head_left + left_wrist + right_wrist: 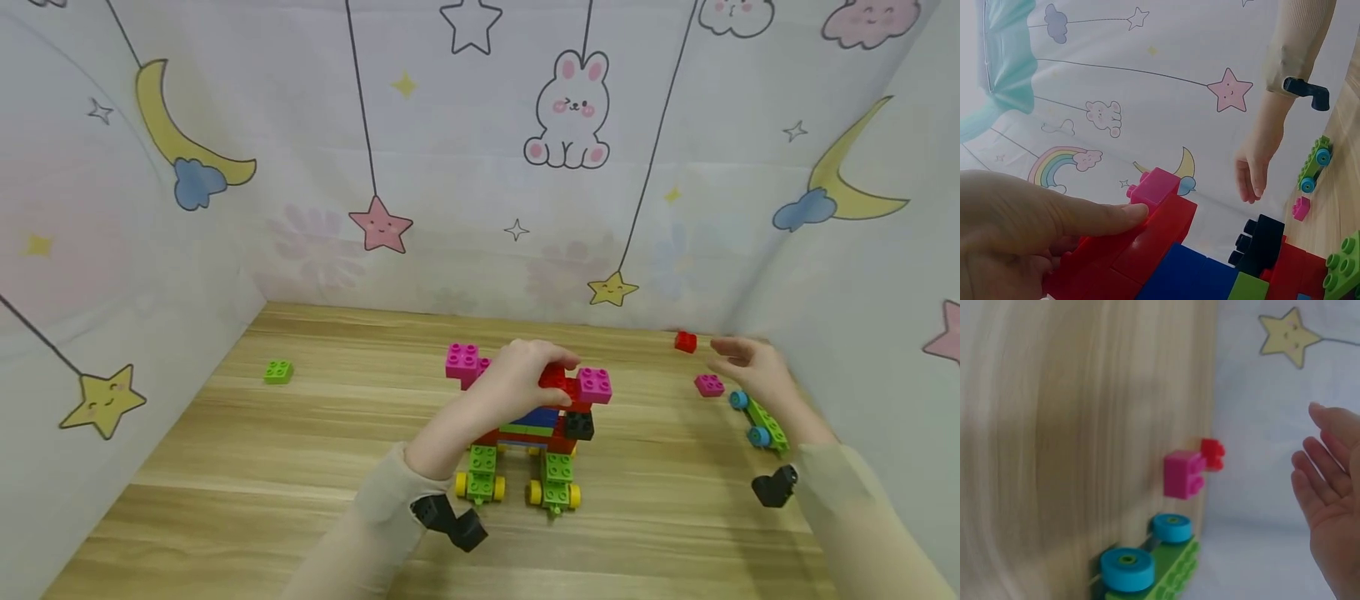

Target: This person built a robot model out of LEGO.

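In the head view, a toy brick structure (534, 418) of red, blue, green, black and pink blocks stands on green wheeled bases with yellow wheels. My left hand (513, 379) grips the red bricks (1147, 240) along its top, the thumb lying against their side beside a pink brick (1159, 185). My right hand (757, 377) hovers at the right, fingers loosely bent and holding nothing. Closest to it are a loose pink brick (709, 385), a small red brick (686, 342) and a green wheeled base (767, 423) with blue wheels.
A lime green brick (278, 372) lies on the left part of the wooden table (360, 400). White printed cloth walls (480, 267) stand around the back and both sides.
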A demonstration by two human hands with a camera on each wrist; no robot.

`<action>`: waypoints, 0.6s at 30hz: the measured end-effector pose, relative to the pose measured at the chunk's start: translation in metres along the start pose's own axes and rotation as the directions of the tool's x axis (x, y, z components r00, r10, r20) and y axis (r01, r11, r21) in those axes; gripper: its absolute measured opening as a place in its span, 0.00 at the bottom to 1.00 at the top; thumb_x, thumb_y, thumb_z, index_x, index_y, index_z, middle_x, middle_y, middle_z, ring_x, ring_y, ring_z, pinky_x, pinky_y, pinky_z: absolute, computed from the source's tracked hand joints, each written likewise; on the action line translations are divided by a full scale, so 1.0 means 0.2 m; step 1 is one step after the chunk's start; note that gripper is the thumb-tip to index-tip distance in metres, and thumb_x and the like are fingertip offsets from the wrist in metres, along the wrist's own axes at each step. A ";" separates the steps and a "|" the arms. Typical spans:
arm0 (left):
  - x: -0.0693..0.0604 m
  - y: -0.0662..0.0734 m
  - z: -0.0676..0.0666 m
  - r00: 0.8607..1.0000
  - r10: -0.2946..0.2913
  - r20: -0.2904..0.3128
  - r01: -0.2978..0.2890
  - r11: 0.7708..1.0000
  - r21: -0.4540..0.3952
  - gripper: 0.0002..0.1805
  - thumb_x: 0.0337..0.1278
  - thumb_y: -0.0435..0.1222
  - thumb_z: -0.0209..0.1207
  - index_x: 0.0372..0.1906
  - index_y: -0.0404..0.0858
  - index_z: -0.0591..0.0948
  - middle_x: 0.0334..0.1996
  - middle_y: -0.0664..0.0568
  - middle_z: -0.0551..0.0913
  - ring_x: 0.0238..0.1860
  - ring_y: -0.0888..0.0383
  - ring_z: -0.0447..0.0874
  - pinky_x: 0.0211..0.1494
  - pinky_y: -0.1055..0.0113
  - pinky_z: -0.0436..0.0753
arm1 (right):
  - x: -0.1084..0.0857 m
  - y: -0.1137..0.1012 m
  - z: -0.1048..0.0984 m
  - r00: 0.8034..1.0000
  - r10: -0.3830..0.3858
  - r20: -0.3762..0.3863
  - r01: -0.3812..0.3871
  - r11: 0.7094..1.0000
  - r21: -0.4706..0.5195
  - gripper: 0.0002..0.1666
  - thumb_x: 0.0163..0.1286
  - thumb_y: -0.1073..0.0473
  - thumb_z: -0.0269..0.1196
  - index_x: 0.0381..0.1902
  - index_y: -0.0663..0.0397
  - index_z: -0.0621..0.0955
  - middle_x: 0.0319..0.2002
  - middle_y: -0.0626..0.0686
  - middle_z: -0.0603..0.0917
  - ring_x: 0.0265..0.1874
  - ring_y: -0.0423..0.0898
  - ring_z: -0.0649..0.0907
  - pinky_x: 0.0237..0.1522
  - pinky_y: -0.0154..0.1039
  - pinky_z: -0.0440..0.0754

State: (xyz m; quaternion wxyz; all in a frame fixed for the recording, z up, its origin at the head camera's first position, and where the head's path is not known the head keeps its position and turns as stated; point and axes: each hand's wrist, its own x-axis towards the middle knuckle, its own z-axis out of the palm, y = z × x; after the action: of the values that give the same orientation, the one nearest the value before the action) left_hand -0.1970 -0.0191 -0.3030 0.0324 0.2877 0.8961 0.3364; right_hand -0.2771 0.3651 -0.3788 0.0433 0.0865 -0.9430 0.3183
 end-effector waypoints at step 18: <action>0.01 0.00 0.01 1.000 -0.017 -0.002 0.017 0.999 0.027 0.24 0.56 0.36 0.67 0.60 0.40 0.80 0.57 0.50 0.83 0.58 0.54 0.80 0.59 0.66 0.80 | 0.06 0.24 0.05 0.990 0.056 0.131 -0.033 0.985 -0.168 0.34 0.64 0.60 0.66 0.62 0.76 0.71 0.60 0.78 0.71 0.55 0.77 0.73 0.55 0.65 0.74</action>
State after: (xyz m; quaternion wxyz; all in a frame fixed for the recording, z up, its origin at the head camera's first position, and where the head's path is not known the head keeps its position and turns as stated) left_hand -0.1977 -0.0178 -0.3048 0.0304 0.2801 0.9030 0.3244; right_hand -0.2988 0.3947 -0.4132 -0.0207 0.0829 -0.9687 0.2331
